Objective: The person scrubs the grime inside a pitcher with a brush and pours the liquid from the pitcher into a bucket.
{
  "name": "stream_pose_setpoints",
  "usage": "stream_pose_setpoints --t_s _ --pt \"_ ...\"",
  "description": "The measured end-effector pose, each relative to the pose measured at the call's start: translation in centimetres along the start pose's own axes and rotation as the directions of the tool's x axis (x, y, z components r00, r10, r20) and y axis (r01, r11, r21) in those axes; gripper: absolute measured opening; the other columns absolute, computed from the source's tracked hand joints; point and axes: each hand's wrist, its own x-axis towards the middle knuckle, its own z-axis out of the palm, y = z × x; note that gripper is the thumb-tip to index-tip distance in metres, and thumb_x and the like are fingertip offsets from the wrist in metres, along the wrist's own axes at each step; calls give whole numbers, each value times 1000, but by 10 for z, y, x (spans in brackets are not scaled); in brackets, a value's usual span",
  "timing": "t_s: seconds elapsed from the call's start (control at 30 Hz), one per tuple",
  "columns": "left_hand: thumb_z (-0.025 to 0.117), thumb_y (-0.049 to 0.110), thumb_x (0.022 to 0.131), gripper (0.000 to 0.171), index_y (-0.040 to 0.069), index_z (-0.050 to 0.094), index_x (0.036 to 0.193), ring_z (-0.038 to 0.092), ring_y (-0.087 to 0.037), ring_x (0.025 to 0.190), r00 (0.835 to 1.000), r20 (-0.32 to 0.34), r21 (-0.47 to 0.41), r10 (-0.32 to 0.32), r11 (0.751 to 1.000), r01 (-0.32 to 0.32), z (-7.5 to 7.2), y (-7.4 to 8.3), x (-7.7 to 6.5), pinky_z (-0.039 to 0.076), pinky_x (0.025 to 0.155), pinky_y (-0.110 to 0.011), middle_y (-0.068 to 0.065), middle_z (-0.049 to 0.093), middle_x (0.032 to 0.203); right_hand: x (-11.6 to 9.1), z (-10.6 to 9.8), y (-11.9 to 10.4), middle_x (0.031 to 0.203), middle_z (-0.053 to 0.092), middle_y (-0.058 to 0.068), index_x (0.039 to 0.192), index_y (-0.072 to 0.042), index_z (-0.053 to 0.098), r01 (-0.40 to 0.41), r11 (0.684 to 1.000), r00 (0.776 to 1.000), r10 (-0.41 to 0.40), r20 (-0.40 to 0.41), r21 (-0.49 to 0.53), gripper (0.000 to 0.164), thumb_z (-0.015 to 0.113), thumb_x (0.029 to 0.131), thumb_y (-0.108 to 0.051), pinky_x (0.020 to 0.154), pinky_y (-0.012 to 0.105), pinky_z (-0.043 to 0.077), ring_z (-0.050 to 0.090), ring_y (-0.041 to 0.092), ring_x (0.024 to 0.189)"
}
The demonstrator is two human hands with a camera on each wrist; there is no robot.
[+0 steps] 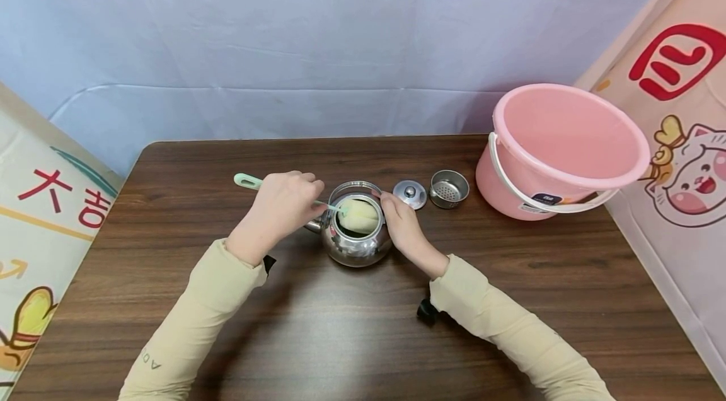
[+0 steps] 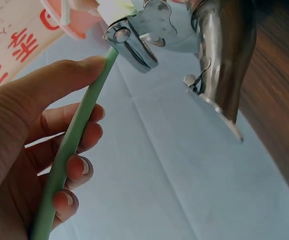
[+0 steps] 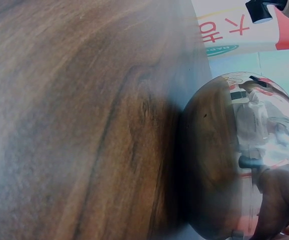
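A shiny metal teapot (image 1: 356, 255) stands upright on the table, its lid off. My left hand (image 1: 285, 202) grips the light green handle (image 2: 67, 155) of a sponge brush, thumb laid along it and fingers curled underneath. The brush's pale yellow sponge head (image 1: 359, 217) sits in the teapot's round mouth, its lower part hidden inside. At the teapot's right side, my right hand (image 1: 404, 224) holds the body near the rim. The spout (image 2: 223, 60) points left, under the left hand. In the right wrist view the teapot's rounded wall (image 3: 209, 155) reflects the room.
Right of the teapot lie its metal lid (image 1: 416, 198) with a knob and a small metal strainer (image 1: 447, 202). Farther right stands a pink bucket (image 1: 510, 191) with its white handle lowered. The wooden table (image 1: 340, 344) meets a pale cloth (image 1: 317, 41) at the back.
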Motion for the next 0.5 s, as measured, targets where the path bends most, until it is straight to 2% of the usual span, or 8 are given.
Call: stream_pose_setpoints --t_s 0.17,0.5 --pt "75 18 65 26 12 51 58 42 -17 47 999 14 22 32 999 -33 -6 4 0 34 39 -28 4 43 54 0 1 0 124 55 14 119 -1 58 3 1000 1000 -3 0 -4 41 29 98 -20 102 33 32 44 23 122" --pt "74 16 63 25 13 51 56 45 -17 49 997 13 36 75 996 -76 -13 7 1 37 41 -29 3 46 56 0 1 1 126 55 11 124 -2 55 26 1000 1000 -26 11 -2 41 29 98 -20 103 34 31 43 24 123"
